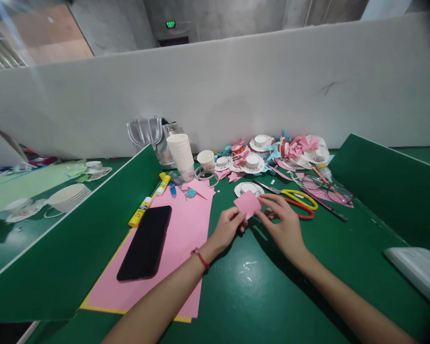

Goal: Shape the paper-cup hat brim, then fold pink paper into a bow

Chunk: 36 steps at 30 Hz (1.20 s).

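Both hands hold a small pink paper square [247, 203] just above the green table [265, 286]. My left hand [228, 228], with a red string bracelet at the wrist, pinches the square's lower left edge. My right hand [284, 224] pinches its right edge with fingers curled. Just beyond the square lies a cut white paper cup piece [249, 188]. Scissors with yellow and red handles [295, 200] lie right behind my right hand.
A black phone [145, 242] rests on large pink paper sheets [179, 239] at the left, next to glue sticks [140, 211]. Stacked paper cups [182, 155], a silver bag [150, 134], finished paper-cup crafts [272, 153] and glasses [326, 188] line the back. Green dividers [93, 224] flank both sides.
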Motion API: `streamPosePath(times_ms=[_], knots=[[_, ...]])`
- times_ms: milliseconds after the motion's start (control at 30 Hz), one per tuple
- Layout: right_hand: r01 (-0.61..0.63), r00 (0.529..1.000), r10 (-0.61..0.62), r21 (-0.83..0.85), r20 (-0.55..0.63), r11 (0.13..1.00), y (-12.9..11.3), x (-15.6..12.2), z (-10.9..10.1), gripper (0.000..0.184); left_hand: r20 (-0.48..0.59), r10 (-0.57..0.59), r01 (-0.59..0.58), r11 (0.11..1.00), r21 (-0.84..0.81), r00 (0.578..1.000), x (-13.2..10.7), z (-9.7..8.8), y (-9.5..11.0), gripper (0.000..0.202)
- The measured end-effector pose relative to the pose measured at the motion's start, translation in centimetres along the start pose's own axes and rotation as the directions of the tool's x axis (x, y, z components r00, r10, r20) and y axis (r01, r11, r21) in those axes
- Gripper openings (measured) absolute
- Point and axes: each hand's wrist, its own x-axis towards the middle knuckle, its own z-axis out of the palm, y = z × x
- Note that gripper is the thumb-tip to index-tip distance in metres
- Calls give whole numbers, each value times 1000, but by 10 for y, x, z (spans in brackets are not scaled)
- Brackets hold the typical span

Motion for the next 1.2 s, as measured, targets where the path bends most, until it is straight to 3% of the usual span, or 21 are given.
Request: streamPosePath(times_ms=[200,400,467,567,667,800,867,1000,1200], knots=[[91,995,-88,-43,55,995,3,-2,3,31,11,-3,4,1000,-11,1000,0,0,0,31],[173,984,-176,-114,-20,978,1,0,0,18,13,-19,19,1000,-21,1000,0,-1,-1,28],[120,992,-122,-84,-19,989,0,0,1,14,13,-19,19,1000,-18,1000,0,0,0,27],[-4,1000,3,36,3,999,1,0,2,26,10,-11,11,1000,-15,1000,1,0,0,24],[-109,993,105,119,46,987,5,1,1,35,-33,35,-37,997,-66,999,1,-2,1,7],[-136,988,127,110,87,985,11,4,-2,12,-104,95,-111,980,-162,990,2,-5,1,42],[-70,994,64,68,85,995,10,5,-2,11,-71,119,-127,983,-129,990,1,-6,2,46],[24,996,-30,66,84,998,6,5,-1,12,45,165,-165,986,5,985,-1,-6,3,32],[-262,952,182,349,246,900,4,6,-3,21,112,174,-164,982,-94,978,-1,-6,2,42]])
